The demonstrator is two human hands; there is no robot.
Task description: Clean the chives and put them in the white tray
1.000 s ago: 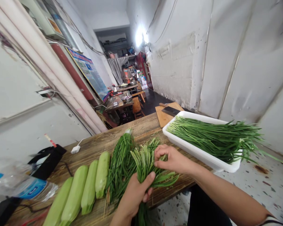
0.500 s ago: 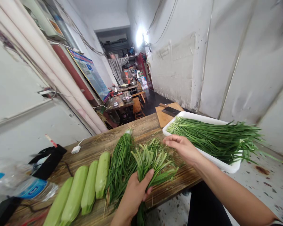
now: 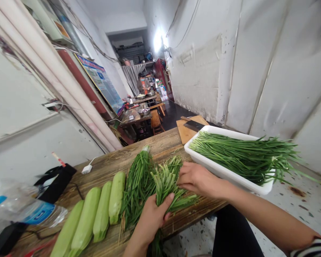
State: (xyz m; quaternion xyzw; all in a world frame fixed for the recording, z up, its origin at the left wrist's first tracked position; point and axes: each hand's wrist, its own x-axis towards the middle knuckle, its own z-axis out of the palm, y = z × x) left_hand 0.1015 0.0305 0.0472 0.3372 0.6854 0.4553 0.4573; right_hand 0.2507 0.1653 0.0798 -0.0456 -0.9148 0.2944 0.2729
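Observation:
My left hand [image 3: 155, 216] is closed around a bunch of garlic chives [image 3: 164, 178], its pale stem ends pointing away from me and its leaves hanging over the table's front edge. At the right side of those stem ends, my right hand [image 3: 199, 178] has its fingers curled in a pinch on the chives; the fingertips are partly hidden. Left of the held bunch lies another bundle of chives [image 3: 139, 171], bound at its far end. More chives [image 3: 238, 153] fill a white plastic tub [image 3: 226, 173] to the right, their leaf tips hanging over its edge.
Several pale green zucchini [image 3: 87, 217] lie in a row on the wooden table [image 3: 160, 142]. A water bottle [image 3: 34, 210] and a black box [image 3: 53, 182] are at the left. Behind the tub, a cleaver [image 3: 194, 125] rests on a cutting board [image 3: 186, 134]. A person [image 3: 143, 85] stands far back.
My right hand has moved left and down from near the tub to the stem ends, its fingers now curled against them. My left hand keeps its hold on the bunch.

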